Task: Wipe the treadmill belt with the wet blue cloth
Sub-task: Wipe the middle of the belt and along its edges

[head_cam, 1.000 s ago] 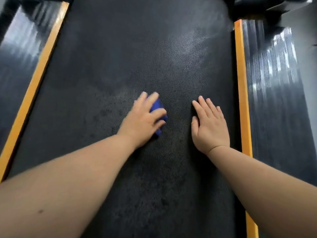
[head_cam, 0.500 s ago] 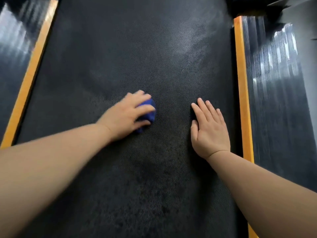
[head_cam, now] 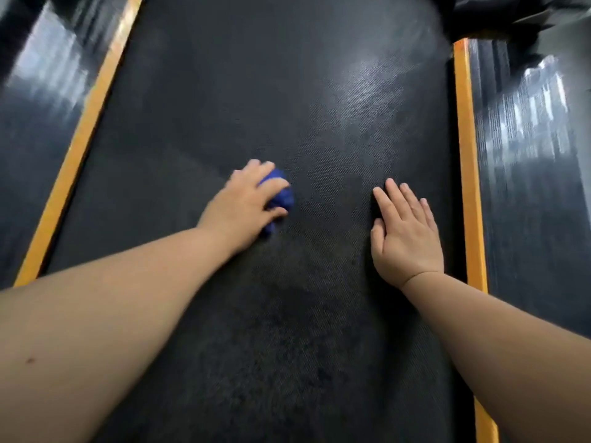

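Note:
The black textured treadmill belt (head_cam: 287,91) fills the middle of the view, with darker damp patches near me. My left hand (head_cam: 246,203) presses a bunched blue cloth (head_cam: 281,195) onto the belt near its centre; only the cloth's right part shows past my fingers. My right hand (head_cam: 406,231) lies flat on the belt to the right, fingers together and pointing away, holding nothing.
Orange strips run along both belt edges, the left strip (head_cam: 80,148) and the right strip (head_cam: 467,155). Beyond them lie glossy black ribbed side rails (head_cam: 531,187). A dark cover (head_cam: 518,14) sits at the top right.
My left hand slid the cloth left across the belt, then back a little to the right. My right hand stayed planted in place.

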The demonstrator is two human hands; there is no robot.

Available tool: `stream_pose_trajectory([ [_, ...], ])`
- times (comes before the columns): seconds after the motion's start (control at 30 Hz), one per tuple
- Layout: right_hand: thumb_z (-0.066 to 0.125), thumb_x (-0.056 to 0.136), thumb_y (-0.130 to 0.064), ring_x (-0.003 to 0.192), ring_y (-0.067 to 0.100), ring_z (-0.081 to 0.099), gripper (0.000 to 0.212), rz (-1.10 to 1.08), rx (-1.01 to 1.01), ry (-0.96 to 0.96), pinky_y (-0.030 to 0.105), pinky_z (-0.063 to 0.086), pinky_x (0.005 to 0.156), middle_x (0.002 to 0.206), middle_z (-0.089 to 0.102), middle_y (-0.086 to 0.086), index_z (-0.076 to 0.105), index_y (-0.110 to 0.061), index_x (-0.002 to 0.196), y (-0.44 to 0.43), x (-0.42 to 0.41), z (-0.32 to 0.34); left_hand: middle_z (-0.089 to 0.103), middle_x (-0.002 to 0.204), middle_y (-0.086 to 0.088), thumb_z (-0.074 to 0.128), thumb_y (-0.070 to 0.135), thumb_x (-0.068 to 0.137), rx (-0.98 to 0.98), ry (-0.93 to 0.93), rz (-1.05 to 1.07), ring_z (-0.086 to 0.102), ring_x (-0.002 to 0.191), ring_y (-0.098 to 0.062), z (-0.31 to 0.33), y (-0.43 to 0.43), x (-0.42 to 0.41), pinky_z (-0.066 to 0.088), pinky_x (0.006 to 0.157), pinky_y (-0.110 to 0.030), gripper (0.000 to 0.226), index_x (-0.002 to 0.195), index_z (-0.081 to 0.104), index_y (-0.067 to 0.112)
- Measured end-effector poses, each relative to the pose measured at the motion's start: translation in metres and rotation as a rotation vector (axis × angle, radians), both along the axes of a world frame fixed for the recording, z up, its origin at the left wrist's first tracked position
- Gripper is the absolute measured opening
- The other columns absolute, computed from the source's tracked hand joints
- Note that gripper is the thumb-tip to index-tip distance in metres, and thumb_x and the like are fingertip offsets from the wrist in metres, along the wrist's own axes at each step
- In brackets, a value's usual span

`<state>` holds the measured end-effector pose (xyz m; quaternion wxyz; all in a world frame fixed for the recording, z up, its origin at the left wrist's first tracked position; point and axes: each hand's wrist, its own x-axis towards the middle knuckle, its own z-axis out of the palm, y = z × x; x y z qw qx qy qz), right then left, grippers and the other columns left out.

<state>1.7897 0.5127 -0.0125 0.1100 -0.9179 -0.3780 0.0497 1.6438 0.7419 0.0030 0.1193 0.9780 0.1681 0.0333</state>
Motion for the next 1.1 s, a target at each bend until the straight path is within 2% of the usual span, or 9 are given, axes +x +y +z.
stream_pose_trajectory([
  [0.07, 0.025, 0.086, -0.035, 0.143, 0.023, 0.022, 0.061, 0.018, -0.045, -0.062, 0.040, 0.006, 0.117, 0.153, 0.032, 0.006, 0.041, -0.016, 0.142, 0.003, -0.002, 0.003, 0.031, 0.151, -0.010, 0.058, 0.036, 0.092, -0.042, 0.082, 0.344, 0.023, 0.140, -0.034, 0.003, 0.022, -0.022, 0.025, 0.111, -0.047, 0.046, 0.135, 0.050, 0.021],
  [0.2, 0.043, 0.090, -0.026, 0.142, 0.032, 0.022, 0.044, -0.043, -0.046, -0.045, 0.046, 0.011, 0.117, 0.147, 0.038, 0.016, 0.049, -0.010, 0.130, 0.038, -0.011, 0.014, 0.022, 0.151, -0.020, 0.042, 0.037, 0.099, 0.002, 0.134, 0.620, 0.016, 0.139, -0.040, 0.001, 0.006, -0.012, 0.019, 0.114, -0.050, 0.044, 0.138, 0.041, 0.016],
  [0.3, 0.038, 0.096, -0.028, 0.146, 0.024, 0.011, 0.046, -0.040, -0.008, 0.027, 0.045, 0.007, 0.117, 0.156, 0.024, 0.005, 0.038, -0.018, 0.141, 0.089, -0.031, 0.014, 0.045, 0.133, -0.024, 0.037, 0.039, 0.094, -0.002, -0.036, 0.326, 0.034, 0.126, -0.040, -0.006, -0.031, 0.004, 0.033, 0.106, -0.054, 0.047, 0.121, 0.059, 0.009],
  [0.43, 0.034, 0.098, -0.025, 0.146, 0.016, 0.010, 0.046, -0.068, 0.043, 0.049, 0.043, 0.003, 0.118, 0.157, 0.021, -0.007, 0.035, -0.028, 0.143, 0.120, -0.050, -0.002, 0.050, 0.138, -0.020, 0.038, 0.040, 0.089, 0.005, -0.077, -0.069, 0.045, 0.129, -0.042, -0.013, -0.012, -0.027, 0.035, 0.104, -0.055, 0.050, 0.119, 0.063, 0.009],
  [0.63, 0.032, 0.097, -0.032, 0.145, 0.015, 0.014, 0.043, -0.126, 0.096, 0.028, 0.044, 0.004, 0.118, 0.155, 0.026, -0.010, 0.040, -0.031, 0.139, 0.124, -0.053, -0.011, 0.024, 0.155, -0.010, 0.044, 0.029, 0.099, -0.096, -0.057, 0.628, 0.013, 0.145, -0.030, -0.007, 0.045, -0.023, 0.019, 0.115, -0.040, 0.037, 0.134, 0.047, 0.016],
  [0.77, 0.032, 0.094, -0.032, 0.145, 0.015, 0.017, 0.046, -0.136, 0.084, 0.006, 0.045, 0.007, 0.118, 0.154, 0.028, -0.009, 0.042, -0.031, 0.139, 0.123, -0.054, -0.012, 0.048, 0.138, -0.023, 0.043, 0.029, 0.090, -0.019, -0.133, 0.099, 0.040, 0.130, -0.045, -0.014, -0.009, -0.031, 0.033, 0.108, -0.053, 0.039, 0.117, 0.061, 0.008],
  [0.9, 0.029, 0.090, -0.035, 0.144, 0.017, 0.021, 0.051, -0.145, 0.079, -0.013, 0.045, 0.009, 0.117, 0.153, 0.031, -0.008, 0.043, -0.030, 0.139, 0.126, -0.056, -0.010, 0.047, 0.140, -0.020, 0.042, 0.037, 0.091, -0.001, -0.060, -0.261, 0.045, 0.129, -0.040, -0.021, 0.009, -0.055, 0.036, 0.104, -0.054, 0.037, 0.123, 0.049, 0.020],
  [0.97, 0.029, 0.090, -0.036, 0.144, 0.016, 0.019, 0.052, -0.148, 0.067, -0.007, 0.044, 0.007, 0.117, 0.154, 0.029, -0.009, 0.041, -0.031, 0.140, 0.126, -0.056, -0.009, 0.041, 0.145, -0.021, 0.043, 0.038, 0.091, -0.004, -0.048, -0.121, 0.040, 0.133, -0.041, -0.016, 0.029, -0.043, 0.036, 0.106, -0.057, 0.040, 0.125, 0.050, 0.019],
  [1.1, 0.031, 0.091, -0.039, 0.146, 0.015, 0.012, 0.053, -0.135, 0.026, 0.017, 0.044, 0.003, 0.118, 0.156, 0.022, -0.009, 0.033, -0.032, 0.144, 0.125, -0.054, -0.007, 0.011, 0.159, -0.012, 0.045, 0.029, 0.099, -0.139, -0.053, 0.569, 0.008, 0.146, -0.030, 0.000, 0.071, -0.011, 0.022, 0.115, -0.045, 0.036, 0.134, 0.047, 0.021],
])
